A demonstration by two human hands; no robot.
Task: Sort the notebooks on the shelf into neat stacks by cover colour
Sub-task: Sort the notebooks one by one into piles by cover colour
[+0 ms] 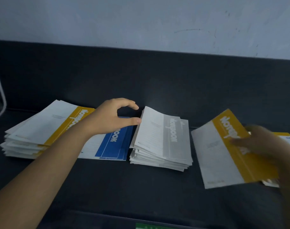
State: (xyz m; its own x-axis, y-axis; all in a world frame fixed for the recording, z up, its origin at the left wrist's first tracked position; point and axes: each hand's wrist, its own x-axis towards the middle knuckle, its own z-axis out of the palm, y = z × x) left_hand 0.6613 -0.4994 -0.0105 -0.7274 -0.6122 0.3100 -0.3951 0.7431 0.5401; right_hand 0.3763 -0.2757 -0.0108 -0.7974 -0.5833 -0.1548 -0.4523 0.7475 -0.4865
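Three piles lay on the dark shelf (141,187): a grey stack (160,141) lettered "Notebook", blue notebooks (113,144) just left of it, and a yellow stack (41,128) farther left. The left hand (108,118) had its grip apart, thumb touching the grey stack's left edge. To that stack's right, the blurred right hand (263,146) had its grip clamped on a yellow notebook (223,156).

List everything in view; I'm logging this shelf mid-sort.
yellow stack: one, yellow-white, shelf left
blue notebooks: at least two, blue-white, centre-left
grey stack: one, grey-white, centre
yellow notebook: one, yellow-white, right, held
right pile: one, mostly hidden, beneath it
shelf: one, dark, underneath all
wall: one, pale, behind
cord: one, white, far left
green object: one, green, bottom edge
left hand: one, thumb touching grey stack
right hand: one, blurred, holding yellow notebook
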